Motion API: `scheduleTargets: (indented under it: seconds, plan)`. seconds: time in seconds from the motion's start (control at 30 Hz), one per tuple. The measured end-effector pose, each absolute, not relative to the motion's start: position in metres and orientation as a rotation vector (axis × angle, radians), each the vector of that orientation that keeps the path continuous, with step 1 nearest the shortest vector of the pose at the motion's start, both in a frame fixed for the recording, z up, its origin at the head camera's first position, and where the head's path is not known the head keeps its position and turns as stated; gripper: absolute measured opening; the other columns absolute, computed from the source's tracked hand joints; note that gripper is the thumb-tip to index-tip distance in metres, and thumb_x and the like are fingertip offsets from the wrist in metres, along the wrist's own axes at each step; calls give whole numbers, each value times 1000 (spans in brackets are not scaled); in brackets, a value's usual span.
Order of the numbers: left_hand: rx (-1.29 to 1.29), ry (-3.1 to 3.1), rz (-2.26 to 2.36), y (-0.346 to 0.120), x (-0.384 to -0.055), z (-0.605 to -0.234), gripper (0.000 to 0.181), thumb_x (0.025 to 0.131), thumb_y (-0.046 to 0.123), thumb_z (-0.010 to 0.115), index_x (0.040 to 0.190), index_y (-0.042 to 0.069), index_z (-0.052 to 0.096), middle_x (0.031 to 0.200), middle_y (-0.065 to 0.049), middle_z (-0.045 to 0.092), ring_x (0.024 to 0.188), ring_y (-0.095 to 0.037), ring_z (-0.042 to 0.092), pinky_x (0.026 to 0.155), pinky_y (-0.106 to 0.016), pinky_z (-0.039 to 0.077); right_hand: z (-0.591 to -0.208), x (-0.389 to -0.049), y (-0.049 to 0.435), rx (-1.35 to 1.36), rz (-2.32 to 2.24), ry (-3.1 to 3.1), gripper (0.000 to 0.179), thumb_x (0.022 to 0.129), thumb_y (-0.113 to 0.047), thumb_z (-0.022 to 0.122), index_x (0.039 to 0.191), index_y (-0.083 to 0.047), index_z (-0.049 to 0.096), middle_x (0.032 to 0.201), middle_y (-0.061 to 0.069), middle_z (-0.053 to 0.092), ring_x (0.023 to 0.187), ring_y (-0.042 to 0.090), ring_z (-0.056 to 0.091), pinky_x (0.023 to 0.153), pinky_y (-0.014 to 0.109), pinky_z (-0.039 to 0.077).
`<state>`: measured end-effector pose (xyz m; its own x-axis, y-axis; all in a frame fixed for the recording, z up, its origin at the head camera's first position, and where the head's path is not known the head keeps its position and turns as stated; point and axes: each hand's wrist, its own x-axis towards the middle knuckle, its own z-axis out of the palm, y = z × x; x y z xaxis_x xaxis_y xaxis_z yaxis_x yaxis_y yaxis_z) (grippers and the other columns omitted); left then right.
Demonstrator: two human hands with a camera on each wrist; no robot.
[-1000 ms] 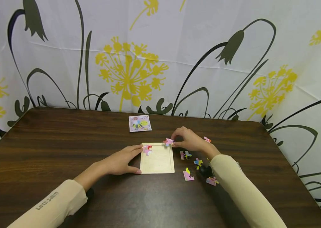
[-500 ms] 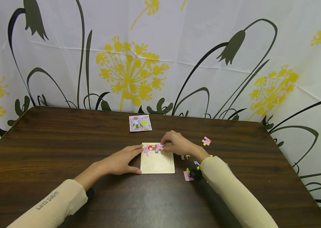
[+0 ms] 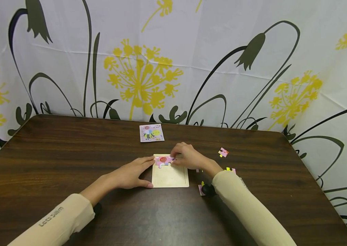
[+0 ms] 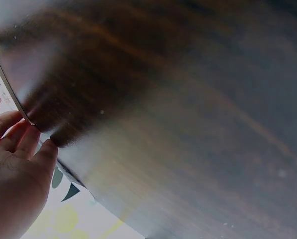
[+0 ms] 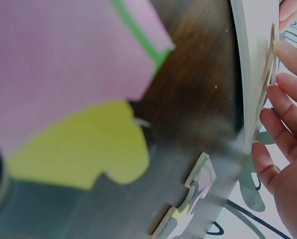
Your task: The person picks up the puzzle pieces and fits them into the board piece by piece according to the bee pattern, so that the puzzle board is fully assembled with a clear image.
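A square pale wooden puzzle tray (image 3: 170,179) lies on the dark table. My left hand (image 3: 132,173) rests along its left side, fingers near the upper left corner and thumb at the lower left. In the left wrist view, the fingertips of the left hand (image 4: 19,169) touch the tray's edge. My right hand (image 3: 188,156) pinches a pink jigsaw piece (image 3: 169,159) in the tray's top row. This piece sits against a pink corner piece (image 3: 158,163), and together they show a red round shape. The right fingertips partly hide its right side.
Right of the tray lie loose jigsaw pieces: a pink one (image 3: 223,152), another by the sleeve (image 3: 230,169), and one near the front (image 3: 201,190). The right forearm hides others. Behind the tray lies a bee picture card (image 3: 151,133). A floral curtain (image 3: 210,51) hangs beyond the table.
My right hand has moved left with the jigsaw piece, from the tray's upper right to beside the corner piece. The gap between both pieces has closed. The left hand has stayed put.
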<state>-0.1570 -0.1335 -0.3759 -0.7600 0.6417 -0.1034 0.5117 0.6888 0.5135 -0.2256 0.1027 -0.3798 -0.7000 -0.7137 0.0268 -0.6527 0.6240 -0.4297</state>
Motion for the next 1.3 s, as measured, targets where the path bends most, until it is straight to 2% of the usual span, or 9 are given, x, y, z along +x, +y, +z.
scheduleTargets:
  seconds: [1.1, 1.3]
  plan:
    - [922, 2626, 666, -134, -158, -378, 78, 82, 37, 67, 137, -7, 34, 144, -21, 28, 130, -36, 27, 101, -50, 27, -380, -224, 102, -1121, -584, 2688, 17, 81, -18, 70, 96, -12, 68, 91, 1, 56, 93, 17, 49, 77, 36, 31]
    - [926, 2630, 666, -134, -158, -379, 78, 82, 38, 67, 137, -7, 33, 144, -21, 27, 129, -37, 27, 100, -50, 27, -380, -224, 102, -1124, -573, 2686, 20, 81, -18, 70, 101, -13, 68, 93, 2, 56, 93, 17, 49, 75, 34, 30]
